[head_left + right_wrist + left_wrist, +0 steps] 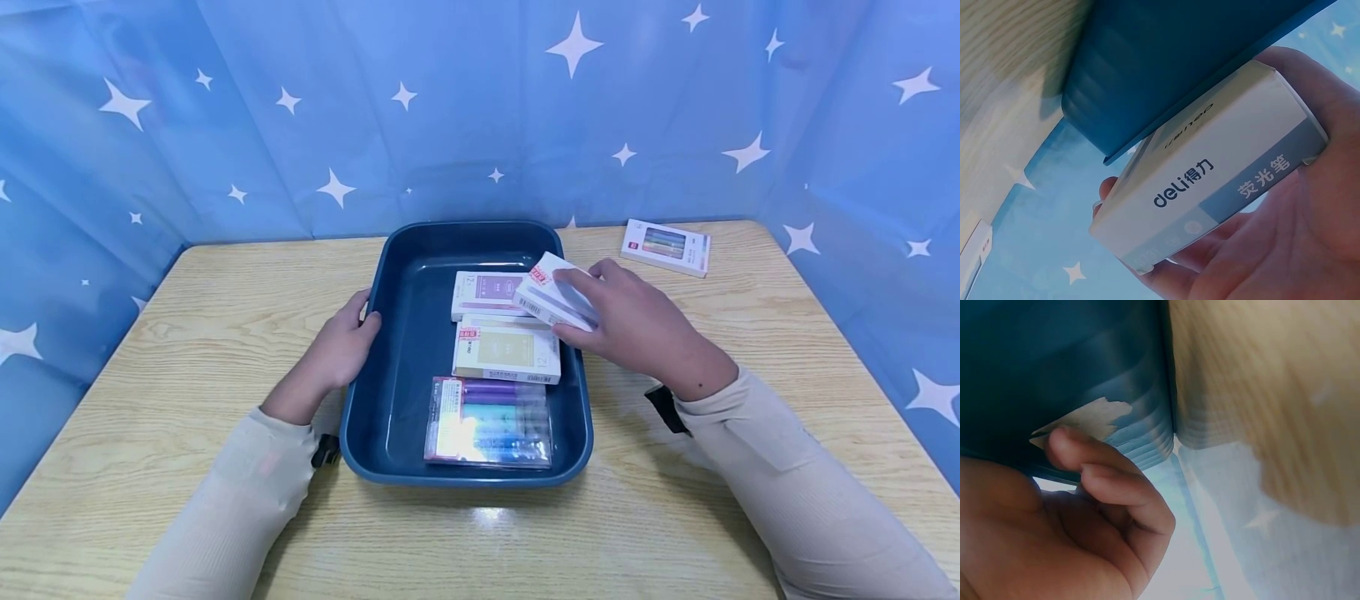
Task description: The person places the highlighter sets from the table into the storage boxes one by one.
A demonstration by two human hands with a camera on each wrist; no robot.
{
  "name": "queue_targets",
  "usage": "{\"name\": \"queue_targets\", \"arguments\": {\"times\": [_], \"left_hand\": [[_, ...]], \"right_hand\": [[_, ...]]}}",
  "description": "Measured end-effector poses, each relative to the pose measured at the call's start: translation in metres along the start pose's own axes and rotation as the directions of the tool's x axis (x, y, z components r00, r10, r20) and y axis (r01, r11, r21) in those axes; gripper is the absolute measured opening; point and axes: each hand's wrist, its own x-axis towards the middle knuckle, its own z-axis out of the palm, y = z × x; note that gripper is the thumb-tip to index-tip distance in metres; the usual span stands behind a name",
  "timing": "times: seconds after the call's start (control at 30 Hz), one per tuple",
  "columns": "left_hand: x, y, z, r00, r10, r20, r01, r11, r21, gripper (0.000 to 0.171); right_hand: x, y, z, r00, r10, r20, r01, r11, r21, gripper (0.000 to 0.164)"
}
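My right hand grips a white box of highlighters between thumb and fingers, tilted over the right rim of a dark blue plastic bin. Its printed side fills much of the right wrist view. On the left, my left hand holds the bin's side, thumb at the rim and fingers curled against the outer wall. Inside the bin lie a white box with a purple panel, a white box with a yellowish panel and a clear pack of coloured pens.
Another flat white box with a window showing coloured pens lies at the back right of the wooden table. A blue curtain with white stars hangs behind the table and along both sides.
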Motion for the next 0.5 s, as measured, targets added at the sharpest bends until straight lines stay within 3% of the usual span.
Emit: {"name": "queue_targets", "arguments": {"times": [0.5], "left_hand": [[0.0004,0.0004,-0.0003,1.0,-0.008,0.006,0.008,1.0,0.0,0.056]], "right_hand": [[-0.0017,-0.0016,-0.0013,1.0,-0.001,0.0,0.001,1.0,-0.001,0.071]]}}
